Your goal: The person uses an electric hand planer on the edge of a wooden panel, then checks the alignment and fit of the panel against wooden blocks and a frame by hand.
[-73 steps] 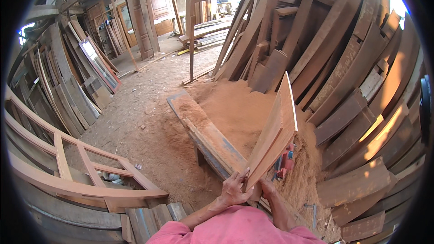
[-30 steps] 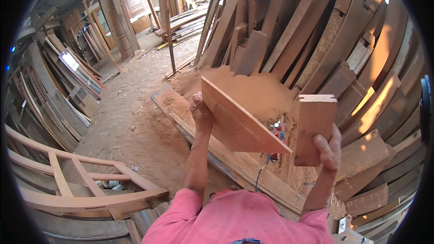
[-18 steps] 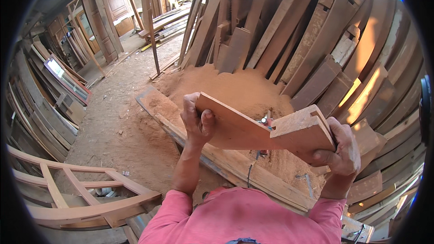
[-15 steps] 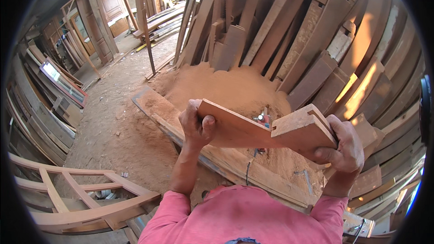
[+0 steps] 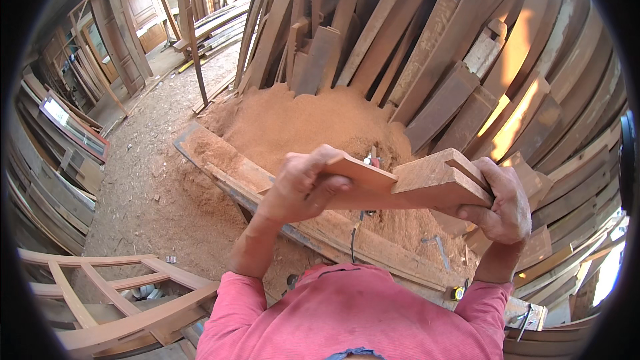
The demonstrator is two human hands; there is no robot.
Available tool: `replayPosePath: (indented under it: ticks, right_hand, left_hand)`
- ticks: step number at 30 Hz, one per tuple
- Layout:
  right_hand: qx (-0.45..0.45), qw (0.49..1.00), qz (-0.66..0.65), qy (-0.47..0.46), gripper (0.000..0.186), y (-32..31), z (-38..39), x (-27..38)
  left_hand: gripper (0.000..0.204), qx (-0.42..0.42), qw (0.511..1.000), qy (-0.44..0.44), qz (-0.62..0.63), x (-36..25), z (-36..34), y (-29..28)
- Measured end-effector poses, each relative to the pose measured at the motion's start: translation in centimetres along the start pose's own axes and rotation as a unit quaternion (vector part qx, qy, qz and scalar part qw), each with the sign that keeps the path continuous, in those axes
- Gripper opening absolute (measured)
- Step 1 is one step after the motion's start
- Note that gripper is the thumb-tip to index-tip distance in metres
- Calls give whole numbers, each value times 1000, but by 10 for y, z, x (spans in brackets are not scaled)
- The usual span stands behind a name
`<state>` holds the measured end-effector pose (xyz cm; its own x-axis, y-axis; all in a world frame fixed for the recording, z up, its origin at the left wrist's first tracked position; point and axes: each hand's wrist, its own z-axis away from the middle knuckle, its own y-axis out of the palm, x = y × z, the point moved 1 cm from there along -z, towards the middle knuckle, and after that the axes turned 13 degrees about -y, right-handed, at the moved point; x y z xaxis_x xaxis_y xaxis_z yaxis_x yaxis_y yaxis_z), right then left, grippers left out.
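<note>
My left hand [image 5: 303,183] is closed round a thin flat board [image 5: 360,177] at its left part. My right hand [image 5: 500,207] grips a thicker grooved wooden piece [image 5: 433,180] by its right end, fingers over the top and thumb below. The two pieces meet in front of my chest, the board's right end at the thick piece. Partly hidden behind them is a red power tool [image 5: 375,162] with a black cord [image 5: 353,240]. A long sawdust-covered bench plank [image 5: 213,150] runs diagonally under my arms. A yellow tape measure [image 5: 457,293] lies by my right elbow.
A large sawdust mound [image 5: 300,120] is ahead, against many leaning planks [image 5: 427,53] at right. A wooden frame [image 5: 110,283] lies at lower left. Stacked boards and a glazed frame [image 5: 70,127] line the left. Doors [image 5: 140,7] stand at the back, beyond the littered dirt floor [image 5: 133,187].
The board was upright, then held apart from the thick piece. Now both are brought together roughly level. My left hand has shifted along the board, and the view has swung rightward.
</note>
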<state>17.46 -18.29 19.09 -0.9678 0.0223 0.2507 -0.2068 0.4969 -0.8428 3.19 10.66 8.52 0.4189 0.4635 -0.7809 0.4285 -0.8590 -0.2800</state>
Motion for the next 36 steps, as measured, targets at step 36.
replayPosePath:
  ticks: [36]
  right_hand:
    - [73, 997, 0, 17, 60, -8, 15, -14]
  left_hand:
    - [27, 91, 995, 12, 26, -8, -1, -20]
